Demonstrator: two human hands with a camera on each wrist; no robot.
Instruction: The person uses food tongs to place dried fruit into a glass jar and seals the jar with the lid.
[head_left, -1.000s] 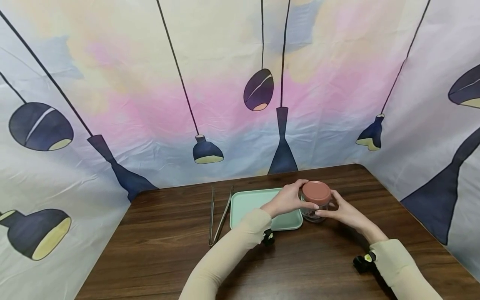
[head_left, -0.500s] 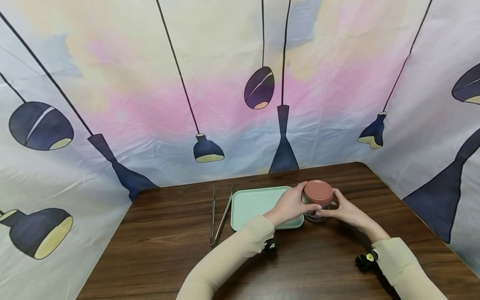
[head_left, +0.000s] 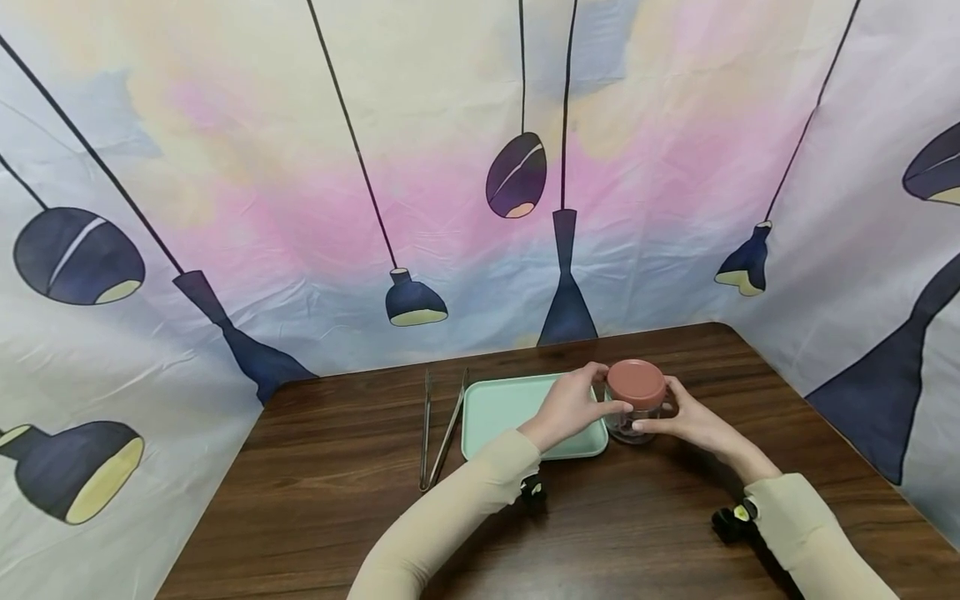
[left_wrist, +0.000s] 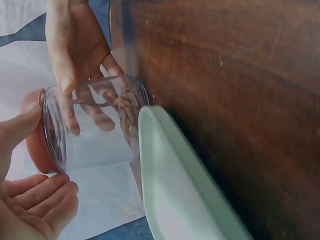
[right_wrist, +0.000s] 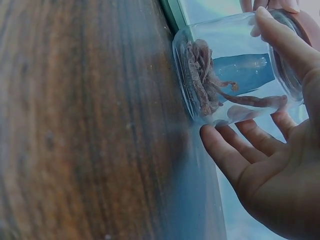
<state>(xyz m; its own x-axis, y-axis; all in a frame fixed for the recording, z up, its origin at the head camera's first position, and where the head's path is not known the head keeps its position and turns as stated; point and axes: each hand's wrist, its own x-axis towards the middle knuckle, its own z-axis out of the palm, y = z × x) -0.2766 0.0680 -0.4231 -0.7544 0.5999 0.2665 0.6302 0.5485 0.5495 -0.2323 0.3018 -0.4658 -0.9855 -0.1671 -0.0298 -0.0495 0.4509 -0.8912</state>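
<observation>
A clear glass jar (left_wrist: pixel 92 147) with a reddish-brown lid (head_left: pixel 636 382) stands upright on the table, close to the tray's right edge. Brown shrivelled strips (right_wrist: pixel 202 82) lie at its bottom, one longer strip leaning up the side. My left hand (head_left: pixel 566 408) holds the lid's left side; in the left wrist view its thumb lies on the rim and its fingertips meet the opposite edge. Around the glass body, my right hand (head_left: pixel 693 427) grips from the right, thumb in front and fingers behind, as the right wrist view also shows.
A pale green tray (head_left: pixel 491 417) lies left of the jar, partly under my left forearm. Metal tongs (head_left: pixel 426 425) rest spread apart beside it. The wooden table (head_left: pixel 322 475) ends at a cloth backdrop (head_left: pixel 450 217) printed with lamps.
My left hand has shifted slightly left at the lid, its thumb drawing back from the right thumb. The right hand and the jar stay nearly in place.
</observation>
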